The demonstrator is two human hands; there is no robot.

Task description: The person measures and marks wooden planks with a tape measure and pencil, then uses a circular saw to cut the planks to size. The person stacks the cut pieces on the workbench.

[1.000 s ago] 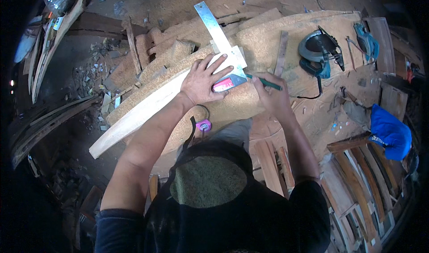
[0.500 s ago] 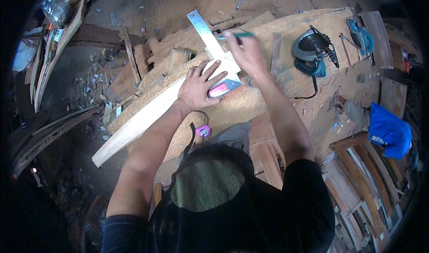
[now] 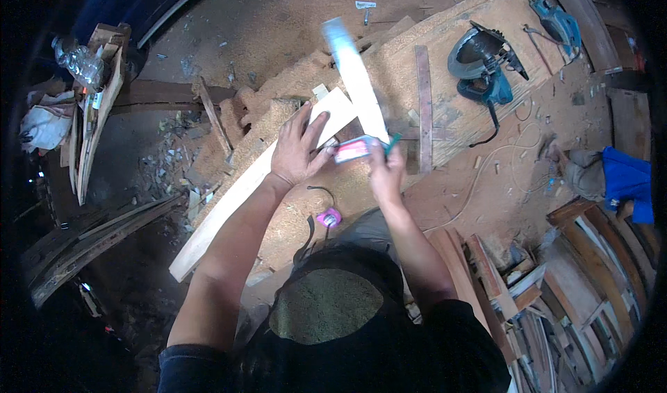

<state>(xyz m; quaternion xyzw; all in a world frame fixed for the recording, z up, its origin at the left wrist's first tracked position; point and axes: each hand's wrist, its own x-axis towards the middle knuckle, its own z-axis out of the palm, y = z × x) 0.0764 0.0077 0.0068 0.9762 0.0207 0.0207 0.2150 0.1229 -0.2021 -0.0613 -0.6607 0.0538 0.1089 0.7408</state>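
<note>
A long pale wooden board (image 3: 233, 212) lies at a slant over the sawdust. My left hand (image 3: 299, 146) rests flat on its upper part, fingers apart, with the thumb close to the handle of a carpenter's square (image 3: 360, 87). That square has a wide silver blade, smeared by motion, and a handle with a red face. My right hand (image 3: 387, 174) grips it at the handle end, and a green pencil (image 3: 394, 141) sticks out of the same fingers. The square stands at the board's right end, apart from most of it.
A circular saw (image 3: 483, 70) and another teal power tool (image 3: 556, 25) sit on the sawdust-covered planks at right. A pink tape measure (image 3: 328, 218) lies before me. A person in blue (image 3: 629, 178) is at far right, above stacked wood pieces (image 3: 577, 275). Scrap wood (image 3: 101, 129) stands left.
My right hand has come down from above the square's blade and now holds its handle. The square has shifted right off the board's end. My left hand stays on the board.
</note>
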